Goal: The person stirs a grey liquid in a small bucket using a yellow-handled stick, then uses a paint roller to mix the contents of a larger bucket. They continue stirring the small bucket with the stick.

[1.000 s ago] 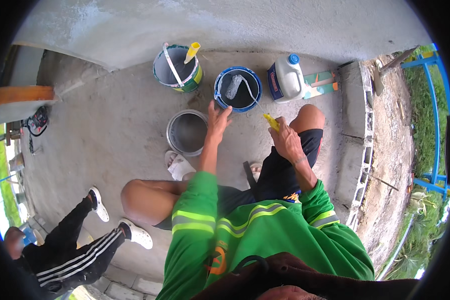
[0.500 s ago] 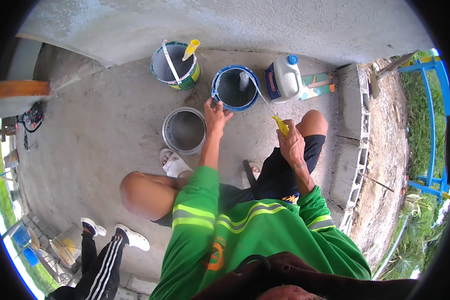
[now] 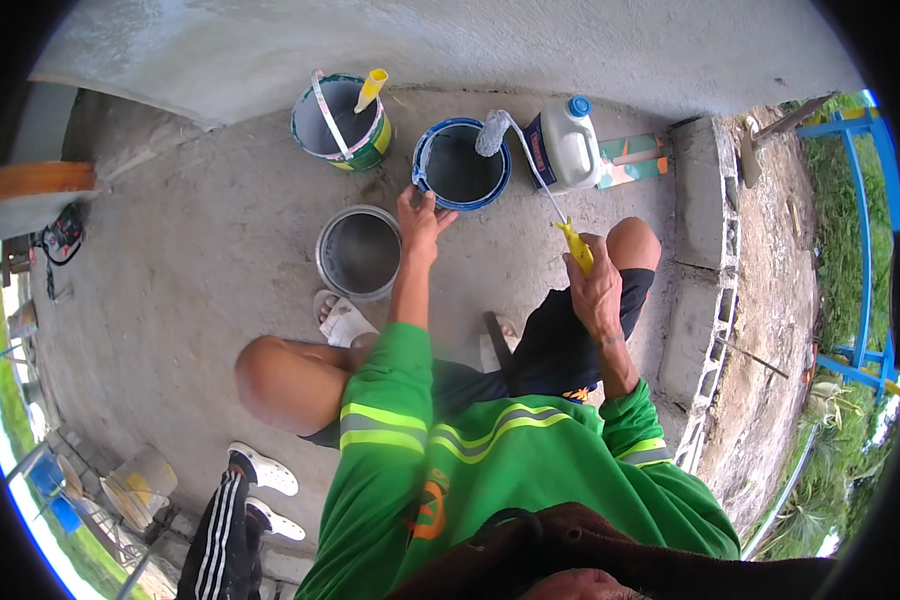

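Note:
A paint roller is in my right hand, its yellow handle wrapped by my fingers. The grey-coated roller head is up at the right rim of a blue-rimmed paint bucket. Grey paint lies inside that bucket. With fingers against its near left rim, my left hand grips the bucket. Just left of this hand stands an open bucket with grey contents. Farther back is a green and yellow bucket, and a yellow handle leans out of it.
A white jug with a blue cap stands right of the paint bucket, beside a flat patterned box. The rough wall rises behind. Hollow blocks edge the right side. Another person's legs are at lower left.
The roller head has risen from inside the bucket to its right rim. My right hand moved slightly right. The other person's feet shifted right and nearer; my left hand stays at the bucket rim.

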Available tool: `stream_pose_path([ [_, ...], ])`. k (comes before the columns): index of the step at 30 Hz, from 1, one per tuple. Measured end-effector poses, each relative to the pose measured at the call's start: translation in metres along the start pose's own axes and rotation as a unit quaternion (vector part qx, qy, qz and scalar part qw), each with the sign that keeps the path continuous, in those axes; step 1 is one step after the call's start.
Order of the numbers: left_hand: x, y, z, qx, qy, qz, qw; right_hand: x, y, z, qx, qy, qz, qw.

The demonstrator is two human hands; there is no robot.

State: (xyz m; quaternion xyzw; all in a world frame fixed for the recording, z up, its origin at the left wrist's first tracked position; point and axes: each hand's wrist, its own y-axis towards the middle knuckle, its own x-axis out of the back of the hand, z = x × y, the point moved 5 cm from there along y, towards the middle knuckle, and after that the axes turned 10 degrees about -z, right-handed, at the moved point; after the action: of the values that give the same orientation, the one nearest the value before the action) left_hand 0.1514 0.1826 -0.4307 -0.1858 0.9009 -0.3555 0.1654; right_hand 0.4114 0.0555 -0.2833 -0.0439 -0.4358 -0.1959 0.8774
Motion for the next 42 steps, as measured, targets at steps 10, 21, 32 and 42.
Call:
stream_pose_path([
  [10, -0.001, -0.003, -0.003, -0.001, 0.003, 0.005, 1.0, -0.01, 0.016, -0.009, 0.037, -0.062, 0.047, 0.996],
  [21, -0.001, -0.001, -0.001, -0.001, 0.0, -0.004, 1.0, 0.012, 0.021, -0.013, 0.061, -0.039, 0.006, 0.997],
  [32, 0.0, 0.003, 0.001, -0.004, -0.003, 0.005, 1.0, 0.009, 0.024, -0.001, 0.096, -0.025, 0.065, 0.993],
  [42, 0.002, 0.0, 0.004, -0.017, -0.022, 0.02, 0.999, -0.04, -0.001, 0.018, 0.04, -0.032, 0.1, 0.994],
])
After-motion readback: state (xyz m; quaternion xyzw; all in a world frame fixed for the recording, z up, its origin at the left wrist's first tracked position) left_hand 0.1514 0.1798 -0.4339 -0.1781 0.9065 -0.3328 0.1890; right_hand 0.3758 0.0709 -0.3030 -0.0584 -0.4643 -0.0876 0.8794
